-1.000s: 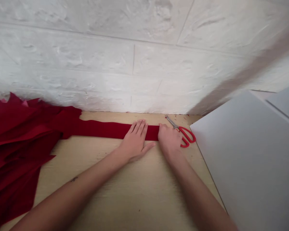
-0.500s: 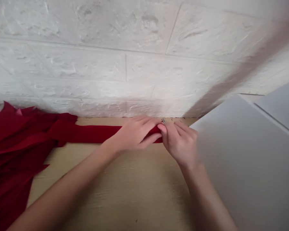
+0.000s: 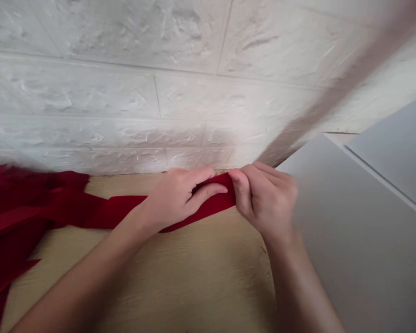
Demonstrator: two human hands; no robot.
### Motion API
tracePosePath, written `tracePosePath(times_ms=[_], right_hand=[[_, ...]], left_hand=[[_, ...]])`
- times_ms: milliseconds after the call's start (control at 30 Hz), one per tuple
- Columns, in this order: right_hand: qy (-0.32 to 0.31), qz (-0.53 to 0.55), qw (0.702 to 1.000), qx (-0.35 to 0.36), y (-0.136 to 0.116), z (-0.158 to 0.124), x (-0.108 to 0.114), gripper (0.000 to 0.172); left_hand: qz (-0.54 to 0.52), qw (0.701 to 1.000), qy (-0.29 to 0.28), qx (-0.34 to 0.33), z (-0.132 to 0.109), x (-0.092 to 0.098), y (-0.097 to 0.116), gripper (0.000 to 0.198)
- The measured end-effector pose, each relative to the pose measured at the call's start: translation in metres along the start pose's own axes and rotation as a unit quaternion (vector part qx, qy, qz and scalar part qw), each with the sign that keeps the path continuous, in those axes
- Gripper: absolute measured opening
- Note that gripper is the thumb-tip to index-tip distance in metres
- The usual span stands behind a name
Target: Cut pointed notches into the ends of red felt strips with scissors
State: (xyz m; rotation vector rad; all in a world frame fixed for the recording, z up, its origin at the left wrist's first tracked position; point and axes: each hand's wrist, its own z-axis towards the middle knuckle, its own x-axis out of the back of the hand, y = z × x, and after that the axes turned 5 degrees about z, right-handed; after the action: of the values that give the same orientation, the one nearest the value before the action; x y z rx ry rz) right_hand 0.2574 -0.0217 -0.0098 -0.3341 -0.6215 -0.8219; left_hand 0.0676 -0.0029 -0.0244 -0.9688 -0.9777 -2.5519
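A long strip of red cloth (image 3: 211, 206) runs from the left toward the right, its right part lifted at a slant. My left hand (image 3: 180, 196) is closed on the strip's middle part, thumb lying along the front of it. At the strip's right end, my right hand (image 3: 266, 194) pinches the cloth between thumb and curled fingers. A short stretch of red shows between the two hands. The small metal tip seen earlier by my right hand is hidden now.
A pile of red cloth (image 3: 17, 208) lies at the left on the pale wooden table (image 3: 194, 277). Behind stands a white brick-patterned wall (image 3: 107, 92). A grey-white panel (image 3: 350, 231) rises at the right, close to my right forearm.
The strip's right end has come up and now slants between my hands. The view has shifted right, and the cloth pile sits farther left. The metal tip has gone from sight.
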Motion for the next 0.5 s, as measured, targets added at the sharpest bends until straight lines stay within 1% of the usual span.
tracePosePath(times_ms=[67, 167, 300, 367, 433, 500], right_hand=[[-0.013, -0.002, 1.0, -0.023, 0.0, 0.002, -0.001, 0.047], [-0.025, -0.01, 0.999, -0.039, 0.001, 0.003, -0.002, 0.047], [-0.033, -0.016, 0.998, -0.052, 0.002, 0.005, -0.003, 0.05], [-0.041, -0.012, 0.997, -0.06, 0.0, 0.009, -0.003, 0.051], [-0.049, 0.0, 0.996, -0.074, -0.001, 0.012, -0.002, 0.051], [-0.069, 0.029, 0.991, -0.11, -0.001, 0.012, 0.0, 0.049]], left_hand=[[-0.004, 1.0, 0.014, 0.01, 0.001, -0.001, 0.001, 0.021], [-0.024, 0.999, 0.008, 0.048, 0.002, -0.001, 0.001, 0.021], [-0.041, 0.993, -0.01, 0.109, 0.002, 0.002, 0.001, 0.033], [-0.039, 0.993, -0.014, 0.112, 0.002, 0.003, -0.001, 0.037], [-0.03, 0.995, -0.019, 0.094, 0.001, 0.003, -0.002, 0.036], [-0.016, 0.997, -0.022, 0.078, -0.001, 0.002, -0.004, 0.034]])
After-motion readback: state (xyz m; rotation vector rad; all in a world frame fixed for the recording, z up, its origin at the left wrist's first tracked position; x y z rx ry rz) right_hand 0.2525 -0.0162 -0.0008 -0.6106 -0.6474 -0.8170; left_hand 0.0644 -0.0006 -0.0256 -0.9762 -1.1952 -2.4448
